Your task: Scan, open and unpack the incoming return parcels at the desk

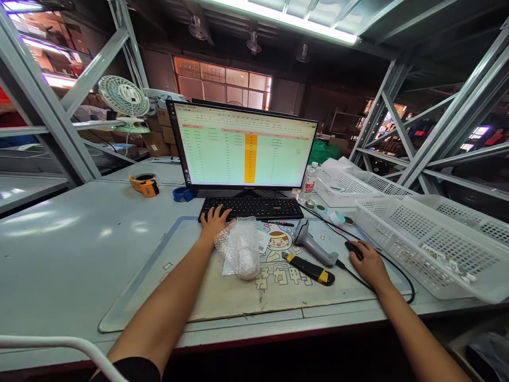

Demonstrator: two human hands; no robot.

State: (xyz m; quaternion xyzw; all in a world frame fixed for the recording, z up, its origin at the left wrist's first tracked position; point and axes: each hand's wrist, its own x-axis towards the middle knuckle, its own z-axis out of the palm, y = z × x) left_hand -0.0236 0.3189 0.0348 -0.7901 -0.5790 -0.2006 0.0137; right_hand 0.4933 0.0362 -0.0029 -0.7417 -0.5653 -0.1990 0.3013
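Note:
Fingers spread, my left hand (213,224) rests on the left end of a black keyboard (274,208). My right hand (370,265) is curved over a black computer mouse (353,250) at the right of a cartoon-printed desk mat (214,302). Between the hands lies a bubble-wrapped item (245,249) on a paper with a barcode label; the item inside is too blurred to name. A grey barcode scanner (318,248) and a black and yellow utility knife (309,269) lie to its right. Behind the keyboard, a monitor (214,148) displays a spreadsheet with an orange column.
White perforated baskets (421,239) line the right side, the front one holding small white pieces. A plastic bottle (309,183) stands beside the monitor. Orange tape dispenser (145,184) and blue tape roll (183,194) sit at left. The scanner's cable loops around my right hand.

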